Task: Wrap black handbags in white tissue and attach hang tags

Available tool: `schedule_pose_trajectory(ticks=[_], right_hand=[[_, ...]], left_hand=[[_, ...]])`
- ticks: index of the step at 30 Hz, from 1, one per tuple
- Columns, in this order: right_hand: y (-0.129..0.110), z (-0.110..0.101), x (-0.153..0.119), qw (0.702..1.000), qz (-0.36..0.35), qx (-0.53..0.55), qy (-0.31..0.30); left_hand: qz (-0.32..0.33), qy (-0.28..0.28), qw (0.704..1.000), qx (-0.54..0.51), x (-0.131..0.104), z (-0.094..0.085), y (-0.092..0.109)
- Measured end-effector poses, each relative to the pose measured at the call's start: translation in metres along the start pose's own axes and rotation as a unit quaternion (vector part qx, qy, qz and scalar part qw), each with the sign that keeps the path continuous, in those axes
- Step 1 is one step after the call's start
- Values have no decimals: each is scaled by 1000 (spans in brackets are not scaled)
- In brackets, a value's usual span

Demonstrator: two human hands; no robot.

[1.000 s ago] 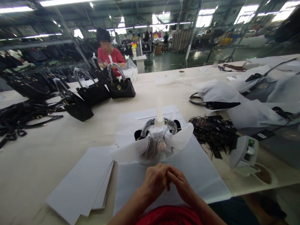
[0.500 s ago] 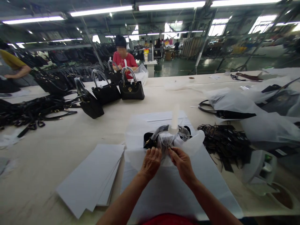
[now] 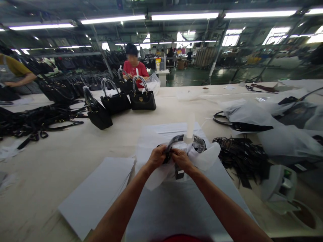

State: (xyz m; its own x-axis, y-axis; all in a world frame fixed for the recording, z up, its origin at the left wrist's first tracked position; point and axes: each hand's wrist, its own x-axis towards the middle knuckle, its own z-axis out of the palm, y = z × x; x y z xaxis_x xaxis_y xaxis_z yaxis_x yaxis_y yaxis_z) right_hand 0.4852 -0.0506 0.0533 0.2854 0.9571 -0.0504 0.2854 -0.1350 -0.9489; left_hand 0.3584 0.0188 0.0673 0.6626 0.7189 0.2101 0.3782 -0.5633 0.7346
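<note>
Black straps [image 3: 60, 117], glossy and tangled, heap at the far left, cut off by the frame edge. Boxy black handbags [image 3: 142, 101] stand next, their arched handles sheathed in clear film; the rearmost is partly hidden. Nearer lie smooth white sheets [image 3: 98, 191], flat and straight-edged, the forearm covering one corner.

The left hand [image 3: 156, 158] has its fingers closed on a dark part of the wrapped handbag [image 3: 175, 138], by the left foot of its film-covered handle. That bag sits on a thin, pale sheet [image 3: 184, 208], its body mostly lost under crinkled white wrapping. The right hand [image 3: 182, 159] meets the left, fingers drawn narrow; I cannot tell whether they hold anything. Below it hangs a black tag [image 3: 179, 172] with a pale label, too small to read. Half a second ago the hands were apart and lower, and this tag did not show.

Rightward, dark leathery tags [image 3: 242, 158] lie in a ragged pile beside a blurred whitish device [image 3: 281, 188], below bags in milky, translucent wrap [image 3: 280, 141].
</note>
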Motion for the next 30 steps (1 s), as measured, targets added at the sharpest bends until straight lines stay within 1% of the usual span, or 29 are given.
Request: schedule_pose_trajectory(ticks=[3,5,12,16,19,23,25,26,28,29,30], right_hand=[[0,-1,1,1000,5,1,-6],[1,-1,1,1000,8,3,-7],[1,-2,-4,1000,21,17,-2],[0,-2,-7,997,44,70,-6],[-1,-3,-8,991,62,120,-11],[-1,-3,-8,989,67,133,9],[0,-3,-7,989,70,133,9],[0,-3,-7,989,69,133,5],[0,-3,-8,990,63,125,-2],[0,-4,-8,992,57,116,-6],[0,-4,-8,993,50,106,-8]], left_hand=[[-1,-37,999,6,6,2,-2],[2,-54,998,14,8,0,0],[-1,-95,993,63,12,-19,3],[-12,-109,988,107,12,-27,3],[-18,-93,981,167,11,-30,6],[-9,-29,967,252,8,-31,13],[14,6,959,281,6,-29,17],[36,21,954,296,5,-28,20],[87,26,942,322,1,-25,26],[99,19,939,327,-2,-24,29],[91,11,942,323,-5,-22,33]])
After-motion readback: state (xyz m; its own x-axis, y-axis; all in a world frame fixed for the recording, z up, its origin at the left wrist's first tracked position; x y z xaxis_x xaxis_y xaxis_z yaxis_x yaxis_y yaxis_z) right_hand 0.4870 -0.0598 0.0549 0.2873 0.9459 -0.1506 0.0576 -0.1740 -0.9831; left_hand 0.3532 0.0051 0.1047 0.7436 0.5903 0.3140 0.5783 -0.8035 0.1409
